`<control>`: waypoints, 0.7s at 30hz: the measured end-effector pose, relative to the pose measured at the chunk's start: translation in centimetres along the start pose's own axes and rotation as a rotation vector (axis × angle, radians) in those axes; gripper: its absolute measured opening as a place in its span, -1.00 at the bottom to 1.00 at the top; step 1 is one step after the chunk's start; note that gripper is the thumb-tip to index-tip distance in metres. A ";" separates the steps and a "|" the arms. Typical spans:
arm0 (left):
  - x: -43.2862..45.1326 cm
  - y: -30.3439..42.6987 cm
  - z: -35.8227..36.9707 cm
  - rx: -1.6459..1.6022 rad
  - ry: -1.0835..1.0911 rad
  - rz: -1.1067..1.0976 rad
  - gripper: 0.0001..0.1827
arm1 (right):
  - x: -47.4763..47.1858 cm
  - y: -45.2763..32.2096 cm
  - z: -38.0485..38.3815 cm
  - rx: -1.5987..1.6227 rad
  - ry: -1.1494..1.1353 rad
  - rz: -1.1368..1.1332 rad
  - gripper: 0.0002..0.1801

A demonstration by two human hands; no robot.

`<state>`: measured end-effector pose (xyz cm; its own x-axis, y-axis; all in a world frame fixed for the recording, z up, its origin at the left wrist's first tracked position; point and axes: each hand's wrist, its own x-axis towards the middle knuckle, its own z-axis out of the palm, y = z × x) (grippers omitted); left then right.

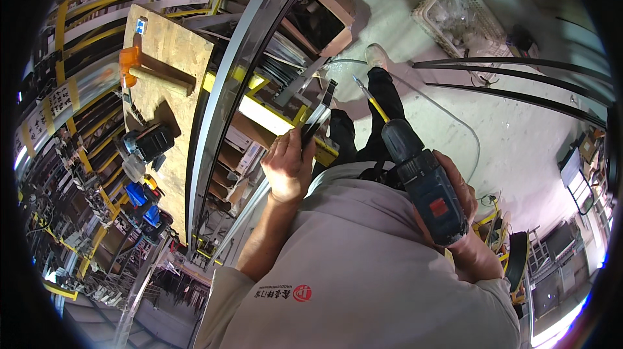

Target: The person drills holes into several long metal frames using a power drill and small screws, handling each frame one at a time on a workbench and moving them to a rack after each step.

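Note:
My right hand [456, 186] grips a cordless drill [428, 188]. A long bit with a yellow shank [377, 108] sits in its chuck and points away from me over the floor, touching nothing that I can see. My left hand [288, 166] is closed around a short black and silver metal piece [317, 114], which juts out past the fingers. Just left of that hand, a long grey metal profile [229, 66] runs diagonally along the edge of a plywood bench top [180, 188]. Below the metal piece lies a yellow-edged support [272, 113].
On the plywood lie an orange-headed mallet [130, 67], a power tool with a black battery [155, 142] and blue tools [141, 198]. An open cardboard box [343, 40] and a plastic basket of clear bags [501, 32] stand on the floor. Dark strips [525, 93] reach in from the right; a cable [457, 117] crosses the floor.

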<state>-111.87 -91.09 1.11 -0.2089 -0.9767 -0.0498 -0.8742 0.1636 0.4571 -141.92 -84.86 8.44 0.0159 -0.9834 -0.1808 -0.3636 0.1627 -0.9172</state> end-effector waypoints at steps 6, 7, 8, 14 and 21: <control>-0.2 0.1 0.1 0.036 0.019 0.015 -0.61 | 0.4 -0.5 -0.1 -0.046 -0.035 0.010 -0.20; -0.2 0.1 0.1 0.035 0.016 0.012 -0.61 | 0.4 -0.5 0.0 -0.045 -0.040 0.015 -0.20; -0.2 0.1 0.2 0.041 0.021 0.024 -0.61 | 0.5 -0.5 0.1 -0.043 -0.045 0.018 -0.20; -0.3 0.0 0.2 0.053 -0.007 0.059 -0.58 | 1.1 -0.6 0.3 -0.094 -0.045 -0.047 -0.20; -0.2 0.0 0.4 0.067 0.049 0.078 -0.62 | 1.0 -0.4 0.6 -0.064 -0.066 -0.020 -0.21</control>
<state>-111.99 -90.90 0.78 -0.2568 -0.9661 0.0280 -0.8838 0.2465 0.3976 -141.22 -85.91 8.41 0.0838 -0.9786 -0.1878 -0.4213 0.1360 -0.8967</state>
